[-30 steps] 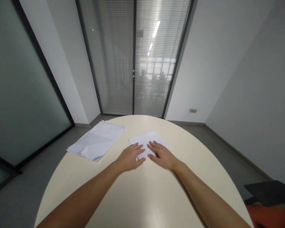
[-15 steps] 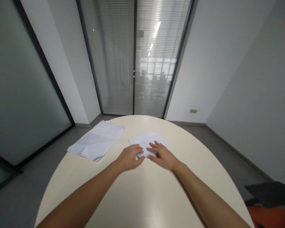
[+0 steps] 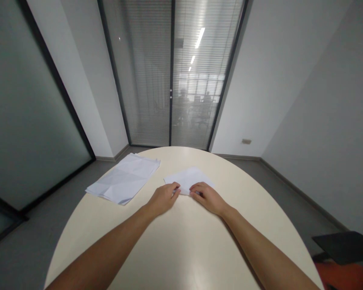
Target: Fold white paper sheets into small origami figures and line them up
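Note:
A folded sheet of white paper (image 3: 190, 177) lies on the pale round table (image 3: 181, 245) in front of me. Its near edge is pinched at the left by my left hand (image 3: 165, 198), thumb against fingertips. At the right of the same edge, my right hand (image 3: 208, 197) has its fingers curled and closed on the paper. A short stretch of the near edge shows between the two hands. The fingertips partly cover the paper's near corners.
Left of my hands, a stack of creased white sheets (image 3: 125, 177) reaches the table's left edge. A chair with a black armrest (image 3: 345, 246) and red seat (image 3: 345, 276) stands at the lower right. Beyond the table is a glass partition with blinds (image 3: 196, 112).
My fingers were spread flat over the paper; now they have drawn back and curled, pinching its near edge. That near edge sits slightly farther from me. The stack has not moved.

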Available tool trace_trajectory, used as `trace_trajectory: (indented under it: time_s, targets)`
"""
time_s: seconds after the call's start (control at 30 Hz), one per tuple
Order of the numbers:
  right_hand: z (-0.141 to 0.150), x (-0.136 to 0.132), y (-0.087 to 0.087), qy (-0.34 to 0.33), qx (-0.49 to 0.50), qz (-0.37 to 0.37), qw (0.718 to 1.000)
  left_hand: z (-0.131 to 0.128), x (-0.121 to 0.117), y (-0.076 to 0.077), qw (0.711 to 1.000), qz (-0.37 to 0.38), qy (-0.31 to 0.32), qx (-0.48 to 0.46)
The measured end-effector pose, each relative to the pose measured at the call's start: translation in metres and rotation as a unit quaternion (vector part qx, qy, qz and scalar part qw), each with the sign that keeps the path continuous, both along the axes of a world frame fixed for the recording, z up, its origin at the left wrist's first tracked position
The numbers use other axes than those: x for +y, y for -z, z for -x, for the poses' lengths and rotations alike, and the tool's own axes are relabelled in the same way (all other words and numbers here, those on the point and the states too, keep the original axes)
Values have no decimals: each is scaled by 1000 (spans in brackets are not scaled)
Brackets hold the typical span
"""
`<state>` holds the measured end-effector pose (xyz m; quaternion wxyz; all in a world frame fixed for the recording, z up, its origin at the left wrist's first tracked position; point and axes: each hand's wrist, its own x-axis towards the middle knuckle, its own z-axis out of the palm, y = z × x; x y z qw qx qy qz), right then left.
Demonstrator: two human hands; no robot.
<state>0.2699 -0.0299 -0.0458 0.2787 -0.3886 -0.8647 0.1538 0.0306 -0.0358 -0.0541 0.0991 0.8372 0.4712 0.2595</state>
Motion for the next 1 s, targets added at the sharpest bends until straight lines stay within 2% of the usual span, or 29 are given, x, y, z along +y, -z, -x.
trace_trajectory:
  time_s: [0.2,0.43,0.67,1.0]
  targets:
    - [0,-2,-2,11,-4,0,1000,2,6,7,1000,2,-24,-12]
    - [-1,-2,2,48,16,30,998,2,5,2,998,17,-61,-25]
    - [-1,-7,-1,6,-10,6,1000,1,5,2,996,0,-80,-25]
    - [2,-8,0,6,-7,13,1000,1,4,4,997,-10,-72,-24]
